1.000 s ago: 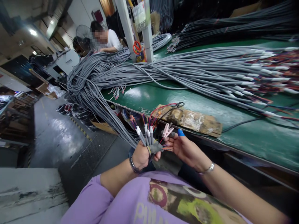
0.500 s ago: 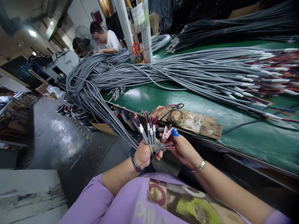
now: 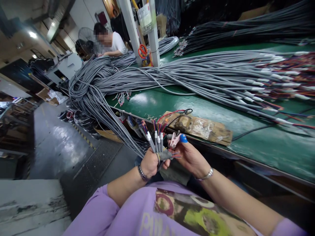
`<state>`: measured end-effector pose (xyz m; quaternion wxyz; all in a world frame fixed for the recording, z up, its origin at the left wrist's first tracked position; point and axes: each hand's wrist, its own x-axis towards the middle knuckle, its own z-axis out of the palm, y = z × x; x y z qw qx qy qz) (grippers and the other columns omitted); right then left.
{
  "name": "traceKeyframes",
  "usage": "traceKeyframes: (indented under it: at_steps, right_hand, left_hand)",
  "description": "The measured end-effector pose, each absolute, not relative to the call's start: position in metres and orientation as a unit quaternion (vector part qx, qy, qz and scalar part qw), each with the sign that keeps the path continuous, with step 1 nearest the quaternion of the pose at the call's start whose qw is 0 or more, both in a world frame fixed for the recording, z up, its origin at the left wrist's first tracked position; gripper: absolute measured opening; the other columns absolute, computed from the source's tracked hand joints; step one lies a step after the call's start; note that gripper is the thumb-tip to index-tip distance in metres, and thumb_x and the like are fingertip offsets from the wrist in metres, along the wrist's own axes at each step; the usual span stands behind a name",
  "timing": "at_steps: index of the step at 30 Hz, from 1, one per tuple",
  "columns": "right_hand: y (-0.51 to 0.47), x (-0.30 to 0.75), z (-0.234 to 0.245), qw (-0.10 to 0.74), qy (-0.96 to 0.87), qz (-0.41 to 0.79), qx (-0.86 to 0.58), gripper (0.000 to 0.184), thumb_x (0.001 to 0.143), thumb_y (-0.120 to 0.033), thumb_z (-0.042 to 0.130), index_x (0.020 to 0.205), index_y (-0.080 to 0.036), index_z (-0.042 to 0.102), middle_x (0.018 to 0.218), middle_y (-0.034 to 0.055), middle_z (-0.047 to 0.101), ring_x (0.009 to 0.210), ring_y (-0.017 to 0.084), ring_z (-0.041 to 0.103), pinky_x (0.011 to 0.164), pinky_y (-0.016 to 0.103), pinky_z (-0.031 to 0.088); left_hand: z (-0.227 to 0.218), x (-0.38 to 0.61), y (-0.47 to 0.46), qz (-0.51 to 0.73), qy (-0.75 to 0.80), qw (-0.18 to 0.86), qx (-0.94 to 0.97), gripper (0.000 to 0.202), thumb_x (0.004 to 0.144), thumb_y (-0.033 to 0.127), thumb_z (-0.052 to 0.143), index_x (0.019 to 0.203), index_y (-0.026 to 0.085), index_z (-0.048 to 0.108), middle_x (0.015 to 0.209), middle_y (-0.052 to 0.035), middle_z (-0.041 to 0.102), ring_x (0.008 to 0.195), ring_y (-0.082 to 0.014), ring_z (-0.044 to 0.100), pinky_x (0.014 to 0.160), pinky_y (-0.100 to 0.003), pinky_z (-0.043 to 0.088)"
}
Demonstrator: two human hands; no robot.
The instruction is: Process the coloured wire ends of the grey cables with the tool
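We hold the grey cables [image 3: 152,144] clenched in the left hand [image 3: 150,163], at lower centre of the frame. We should grip firmly below the white sleeves [image 3: 148,136] and separate wires without tugging. The sleeved ends rise above the grip; loose coloured wires [image 3: 176,154] project rightward. We cannot tell whether the right hand [image 3: 192,159] pinches the pink clip [image 3: 174,141] at its fingertips.

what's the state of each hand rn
Left hand: closed, holding grey round cables with white-sleeved ends.
Right hand: partly curled at pink plastic clip; grip cannot be told.
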<state>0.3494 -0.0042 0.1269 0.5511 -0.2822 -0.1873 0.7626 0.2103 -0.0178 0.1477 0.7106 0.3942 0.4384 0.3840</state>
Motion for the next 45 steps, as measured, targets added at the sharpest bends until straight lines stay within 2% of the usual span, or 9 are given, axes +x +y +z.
traceKeyframes:
  at_steps: [8,13,19,22,31,40,42,45]
  right_hand:
    - [-0.006,0.358,0.126,0.514,-0.184,0.796,-0.261,0.044,0.078,-0.065,0.06,0.082,-0.021,0.068,0.081,0.0045,0.067,0.066,0.015,0.058,0.063,0.029,0.05]
    - [-0.006,0.359,0.127,0.543,-0.224,0.757,-0.286,0.034,0.079,-0.053,0.066,0.082,-0.02,0.071,0.078,0.0038,0.065,0.065,0.014,0.055,0.064,0.028,0.049]
    - [-0.004,0.356,0.133,0.53,-0.233,0.772,-0.263,0.042,0.073,-0.061,0.069,0.082,-0.02,0.07,0.068,0.0035,0.063,0.063,0.017,0.056,0.064,0.032,0.047]
    - [-0.001,0.356,0.132,0.515,-0.223,0.783,-0.266,0.041,0.072,-0.06,0.069,0.078,-0.02,0.069,0.066,0.0031,0.064,0.06,0.017,0.056,0.065,0.034,0.047]
    - [0.001,0.351,0.129,0.542,-0.171,0.774,-0.28,0.038,0.07,-0.057,0.074,0.081,-0.02,0.07,0.069,0.0007,0.065,0.056,0.013,0.053,0.057,0.027,0.044]
    - [-0.004,0.355,0.133,0.526,-0.188,0.786,-0.266,0.044,0.077,-0.066,0.06,0.082,-0.022,0.066,0.078,0.0035,0.067,0.062,0.016,0.057,0.061,0.03,0.048]
    - [-0.006,0.357,0.132,0.52,-0.195,0.789,-0.263,0.042,0.078,-0.063,0.061,0.083,-0.022,0.067,0.079,0.0033,0.066,0.064,0.015,0.057,0.061,0.029,0.048]
    - [-0.007,0.358,0.132,0.529,-0.205,0.778,-0.27,0.03,0.076,-0.051,0.07,0.086,-0.022,0.069,0.079,0.0019,0.066,0.065,0.014,0.056,0.061,0.027,0.048]
  left_hand:
    - [0.152,0.205,-0.033,0.398,0.434,0.698,0.409,0.034,0.062,0.039,0.076,0.053,0.012,0.057,0.044,-0.0004,0.054,0.036,-0.0076,0.045,0.036,-0.019,0.035]
    - [0.153,0.205,-0.036,0.429,0.449,0.672,0.403,0.037,0.061,0.044,0.076,0.054,0.012,0.058,0.046,-0.0008,0.054,0.039,-0.008,0.047,0.038,-0.02,0.036]
    - [0.151,0.213,-0.028,0.446,0.455,0.648,0.417,0.038,0.065,0.045,0.073,0.052,0.013,0.057,0.046,0.0001,0.053,0.039,-0.0072,0.046,0.039,-0.019,0.036]
    - [0.151,0.216,-0.027,0.44,0.467,0.641,0.421,0.039,0.065,0.046,0.073,0.051,0.013,0.056,0.046,0.0002,0.053,0.04,-0.0074,0.047,0.04,-0.019,0.037]
    - [0.15,0.218,-0.027,0.437,0.478,0.634,0.423,0.04,0.064,0.046,0.074,0.05,0.013,0.057,0.046,-0.0004,0.054,0.039,-0.0073,0.047,0.039,-0.019,0.037]
    - [0.149,0.213,-0.034,0.437,0.478,0.631,0.426,0.041,0.065,0.049,0.073,0.053,0.013,0.058,0.047,-0.0005,0.054,0.04,-0.0074,0.047,0.039,-0.019,0.036]
    - [0.148,0.21,-0.037,0.443,0.471,0.636,0.421,0.039,0.064,0.048,0.074,0.054,0.013,0.059,0.048,-0.0007,0.055,0.041,-0.0078,0.047,0.039,-0.019,0.037]
    - [0.147,0.208,-0.039,0.461,0.458,0.638,0.413,0.038,0.064,0.046,0.075,0.054,0.013,0.058,0.048,-0.0007,0.055,0.041,-0.0081,0.048,0.039,-0.019,0.037]
